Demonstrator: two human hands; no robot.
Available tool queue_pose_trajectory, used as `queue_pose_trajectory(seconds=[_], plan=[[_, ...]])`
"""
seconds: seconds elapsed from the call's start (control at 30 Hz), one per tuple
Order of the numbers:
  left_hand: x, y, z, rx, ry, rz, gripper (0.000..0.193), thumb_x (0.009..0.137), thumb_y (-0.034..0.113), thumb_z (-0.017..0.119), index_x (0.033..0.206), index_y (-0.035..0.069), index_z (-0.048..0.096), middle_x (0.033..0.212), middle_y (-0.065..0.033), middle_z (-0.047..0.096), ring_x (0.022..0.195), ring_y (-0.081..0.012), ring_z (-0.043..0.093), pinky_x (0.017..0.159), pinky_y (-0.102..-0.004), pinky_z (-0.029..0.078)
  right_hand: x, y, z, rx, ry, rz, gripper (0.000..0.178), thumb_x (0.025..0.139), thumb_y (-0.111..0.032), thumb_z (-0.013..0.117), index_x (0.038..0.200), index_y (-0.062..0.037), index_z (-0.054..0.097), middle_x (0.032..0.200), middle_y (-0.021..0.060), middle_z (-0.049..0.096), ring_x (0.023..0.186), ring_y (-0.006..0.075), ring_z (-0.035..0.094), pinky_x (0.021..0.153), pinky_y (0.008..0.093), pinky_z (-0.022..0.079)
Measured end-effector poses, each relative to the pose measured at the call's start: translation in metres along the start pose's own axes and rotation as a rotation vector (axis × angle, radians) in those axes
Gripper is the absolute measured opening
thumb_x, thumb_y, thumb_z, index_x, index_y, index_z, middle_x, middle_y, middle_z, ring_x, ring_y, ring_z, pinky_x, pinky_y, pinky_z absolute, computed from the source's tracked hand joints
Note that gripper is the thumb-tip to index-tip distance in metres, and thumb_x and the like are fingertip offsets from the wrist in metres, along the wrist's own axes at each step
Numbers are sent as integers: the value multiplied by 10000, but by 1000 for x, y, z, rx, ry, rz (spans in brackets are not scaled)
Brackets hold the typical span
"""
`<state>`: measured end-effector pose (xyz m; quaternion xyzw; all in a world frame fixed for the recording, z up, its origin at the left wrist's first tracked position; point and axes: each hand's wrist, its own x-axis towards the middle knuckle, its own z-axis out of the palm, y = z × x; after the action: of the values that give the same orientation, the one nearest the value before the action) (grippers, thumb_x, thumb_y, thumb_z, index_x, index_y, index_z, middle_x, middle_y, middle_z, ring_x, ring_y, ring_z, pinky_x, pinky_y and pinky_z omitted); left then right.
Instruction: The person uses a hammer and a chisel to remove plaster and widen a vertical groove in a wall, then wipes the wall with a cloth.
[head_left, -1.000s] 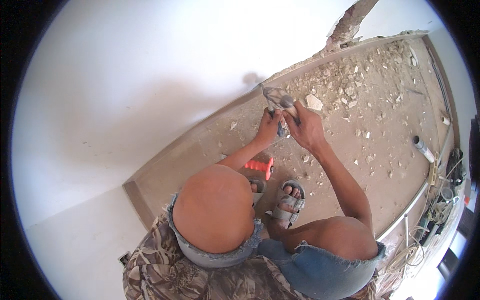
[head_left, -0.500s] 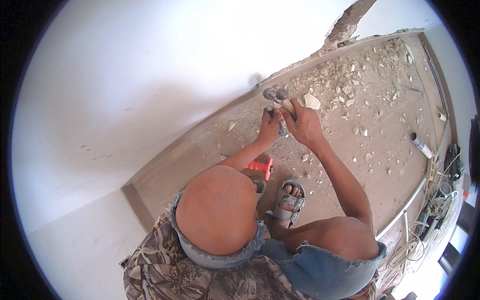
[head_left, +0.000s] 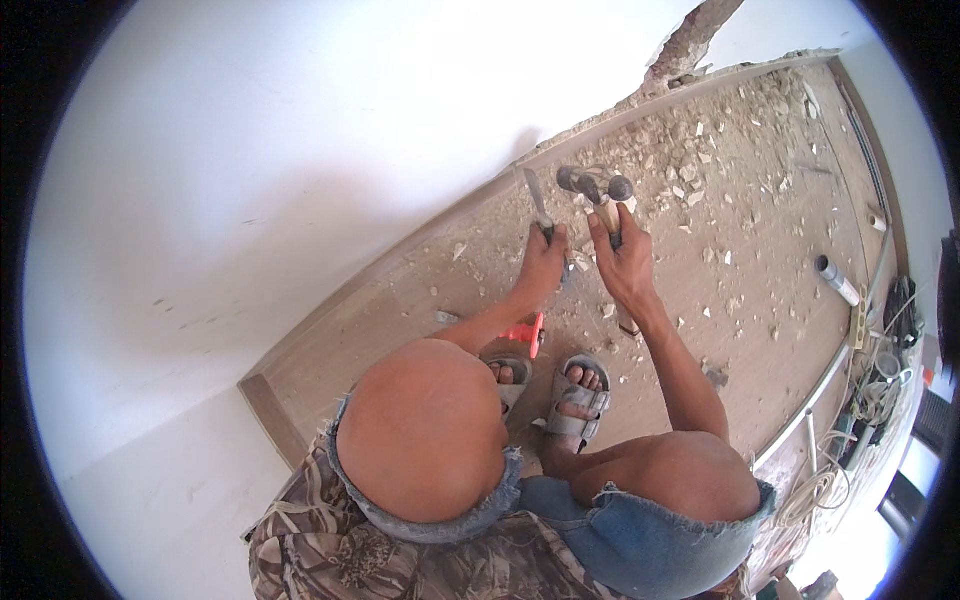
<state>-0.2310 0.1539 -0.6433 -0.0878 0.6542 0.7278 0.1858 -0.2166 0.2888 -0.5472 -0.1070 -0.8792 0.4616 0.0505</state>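
Observation:
My left hand (head_left: 543, 262) is closed round the dark handle of a chisel (head_left: 537, 197), whose flat grey blade points up toward the foot of the white wall. Just right of it, my right hand (head_left: 626, 262) grips a hammer (head_left: 594, 187) by its handle, close below the dark, rounded head. The handle's lower end shows beneath my fist. A small gap separates the two hands, and hammer and chisel are apart. On the floor below my left hand, in front of my sandals, lies a red-orange ribbed grip with a round guard (head_left: 535, 335).
Broken plaster and rubble (head_left: 690, 180) cover the floor ahead, along the skirting (head_left: 440, 225). A channel (head_left: 700, 40) is hacked into the wall. At right lie a grey pipe (head_left: 838, 280), a yellow level (head_left: 858, 325), a long white pipe (head_left: 800, 425) and coiled cable (head_left: 810, 500).
My right hand has moved right, away from my left hand, carrying the hammer with it. The chisel blade, not visible before, now shows above my left hand.

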Motion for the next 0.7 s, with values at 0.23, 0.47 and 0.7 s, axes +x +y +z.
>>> queue_pose_trajectory(seconds=[0.23,0.47,0.7], plan=[[3,24,-10,-288,-71,-279,287,1011,334,529,992,52,478,799,-38,555,678,-131,554,592,-297,469,-6,-1,1,51,-50,39,406,964,-312,595,1084,75,572,630,145,560,592,168,534,526,359,429],[-14,39,4,-121,-68,-219,273,999,325,550,994,61,480,799,-46,558,684,-153,574,608,-325,497,-14,-2,-13,55,-18,48,448,951,-300,600,1208,65,567,693,239,633,603,325,658,547,395,474],[2,24,-3,-214,0,-120,215,1017,271,529,966,85,435,745,-7,515,655,-95,518,579,-268,442,-15,-9,-11,31,-63,72,440,954,-287,590,1257,25,522,685,253,622,624,394,655,543,436,467]])
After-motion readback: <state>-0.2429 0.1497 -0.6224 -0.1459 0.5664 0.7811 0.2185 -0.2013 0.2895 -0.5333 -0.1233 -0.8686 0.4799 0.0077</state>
